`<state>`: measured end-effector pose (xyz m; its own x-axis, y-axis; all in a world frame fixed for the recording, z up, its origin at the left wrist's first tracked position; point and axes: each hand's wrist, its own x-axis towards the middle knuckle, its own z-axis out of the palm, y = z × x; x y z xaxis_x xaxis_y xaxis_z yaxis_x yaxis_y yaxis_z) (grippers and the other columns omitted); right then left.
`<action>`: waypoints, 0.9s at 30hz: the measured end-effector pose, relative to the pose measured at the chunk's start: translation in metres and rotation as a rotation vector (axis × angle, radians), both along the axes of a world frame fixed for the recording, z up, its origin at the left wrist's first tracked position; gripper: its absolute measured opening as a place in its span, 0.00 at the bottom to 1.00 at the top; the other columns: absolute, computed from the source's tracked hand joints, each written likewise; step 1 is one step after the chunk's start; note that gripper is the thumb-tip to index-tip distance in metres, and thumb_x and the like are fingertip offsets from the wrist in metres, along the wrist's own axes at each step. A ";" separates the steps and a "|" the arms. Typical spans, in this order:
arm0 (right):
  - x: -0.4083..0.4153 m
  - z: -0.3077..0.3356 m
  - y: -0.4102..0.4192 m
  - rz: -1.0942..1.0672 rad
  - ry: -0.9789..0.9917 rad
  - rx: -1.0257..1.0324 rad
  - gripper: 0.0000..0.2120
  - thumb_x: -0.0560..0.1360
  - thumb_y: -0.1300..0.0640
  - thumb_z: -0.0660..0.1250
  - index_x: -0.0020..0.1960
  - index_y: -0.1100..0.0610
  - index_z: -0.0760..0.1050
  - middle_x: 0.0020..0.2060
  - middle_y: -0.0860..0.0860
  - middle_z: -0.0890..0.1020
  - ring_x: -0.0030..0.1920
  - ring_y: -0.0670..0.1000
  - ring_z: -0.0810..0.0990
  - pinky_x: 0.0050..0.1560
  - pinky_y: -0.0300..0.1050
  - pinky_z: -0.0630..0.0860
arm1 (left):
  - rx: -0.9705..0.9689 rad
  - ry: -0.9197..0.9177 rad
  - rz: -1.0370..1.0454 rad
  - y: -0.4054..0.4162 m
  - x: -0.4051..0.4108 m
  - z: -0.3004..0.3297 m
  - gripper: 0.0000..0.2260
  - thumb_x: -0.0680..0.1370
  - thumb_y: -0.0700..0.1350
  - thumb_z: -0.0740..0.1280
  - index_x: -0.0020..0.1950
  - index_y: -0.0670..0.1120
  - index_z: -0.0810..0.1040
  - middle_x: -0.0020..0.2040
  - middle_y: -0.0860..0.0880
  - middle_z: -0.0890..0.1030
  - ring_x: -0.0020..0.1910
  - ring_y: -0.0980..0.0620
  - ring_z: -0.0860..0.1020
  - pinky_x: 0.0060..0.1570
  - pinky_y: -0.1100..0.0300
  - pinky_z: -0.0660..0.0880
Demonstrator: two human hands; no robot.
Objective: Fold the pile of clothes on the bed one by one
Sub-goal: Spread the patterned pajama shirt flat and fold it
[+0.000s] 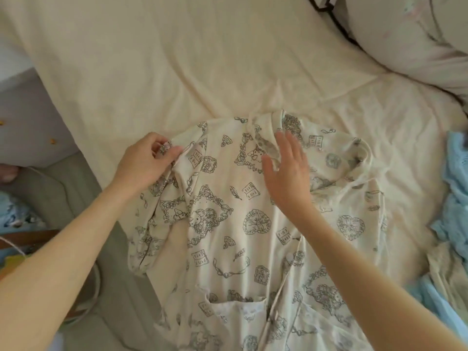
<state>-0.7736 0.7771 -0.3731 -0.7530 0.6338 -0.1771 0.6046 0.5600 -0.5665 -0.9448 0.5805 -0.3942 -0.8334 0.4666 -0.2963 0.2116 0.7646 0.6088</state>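
A cream pyjama shirt (243, 224) with grey line-drawn prints lies spread on the bed (177, 59), collar toward the far side. My left hand (145, 160) pinches the shirt's left shoulder seam between thumb and fingers. Over the collar area hovers my right hand (286, 171), fingers straight and spread, holding nothing; whether it touches the fabric I cannot tell. The left sleeve hangs crumpled over the bed's near-left edge.
Light blue clothes (455, 193) lie heaped at the right edge of the bed. A pale pillow (405, 39) sits at the back right. The bed's left edge drops to a grey floor (76, 198) with clutter at the far left.
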 end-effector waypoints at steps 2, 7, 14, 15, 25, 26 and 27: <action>0.022 -0.002 -0.032 0.158 -0.069 0.104 0.25 0.81 0.51 0.58 0.76 0.56 0.59 0.76 0.55 0.56 0.77 0.57 0.50 0.75 0.58 0.45 | 0.019 0.030 0.002 -0.031 0.018 -0.001 0.12 0.74 0.57 0.66 0.54 0.54 0.72 0.43 0.59 0.73 0.42 0.56 0.73 0.39 0.65 0.67; 0.036 -0.011 -0.108 0.484 -0.082 0.170 0.24 0.79 0.48 0.60 0.72 0.55 0.66 0.74 0.58 0.61 0.75 0.61 0.56 0.72 0.68 0.51 | 0.001 0.028 0.058 -0.061 0.035 -0.013 0.09 0.79 0.44 0.63 0.51 0.41 0.79 0.45 0.45 0.78 0.42 0.49 0.75 0.42 0.61 0.66; 0.031 -0.033 -0.125 0.500 -0.169 0.135 0.33 0.77 0.47 0.63 0.77 0.53 0.52 0.77 0.54 0.50 0.77 0.56 0.43 0.74 0.63 0.43 | 0.190 0.264 0.288 -0.072 -0.019 0.021 0.10 0.81 0.43 0.59 0.54 0.37 0.75 0.40 0.51 0.75 0.35 0.61 0.70 0.40 0.59 0.65; 0.031 -0.033 -0.124 0.497 -0.160 0.140 0.34 0.77 0.48 0.64 0.77 0.54 0.53 0.77 0.55 0.52 0.77 0.57 0.45 0.74 0.64 0.44 | 0.211 0.298 0.279 -0.074 -0.025 0.028 0.09 0.80 0.44 0.60 0.54 0.40 0.75 0.38 0.54 0.74 0.34 0.63 0.70 0.39 0.61 0.64; 0.029 -0.029 -0.138 0.408 -0.178 0.170 0.38 0.75 0.44 0.65 0.77 0.58 0.53 0.76 0.57 0.54 0.76 0.56 0.46 0.74 0.61 0.43 | 0.207 -0.861 0.984 -0.098 0.074 -0.013 0.18 0.78 0.59 0.62 0.44 0.44 0.75 0.39 0.46 0.80 0.33 0.50 0.78 0.28 0.64 0.74; 0.029 -0.029 -0.139 0.404 -0.178 0.172 0.36 0.76 0.46 0.65 0.77 0.58 0.54 0.76 0.57 0.55 0.76 0.57 0.47 0.74 0.62 0.44 | 0.297 -0.936 0.978 -0.095 0.079 -0.016 0.17 0.77 0.59 0.62 0.46 0.44 0.75 0.39 0.46 0.80 0.33 0.51 0.79 0.31 0.62 0.75; 0.030 -0.028 -0.140 0.401 -0.171 0.171 0.35 0.76 0.48 0.65 0.76 0.58 0.55 0.76 0.58 0.56 0.76 0.57 0.48 0.74 0.63 0.46 | 0.429 -0.967 0.997 -0.092 0.077 -0.018 0.16 0.78 0.57 0.62 0.48 0.44 0.75 0.40 0.46 0.80 0.34 0.52 0.79 0.34 0.61 0.75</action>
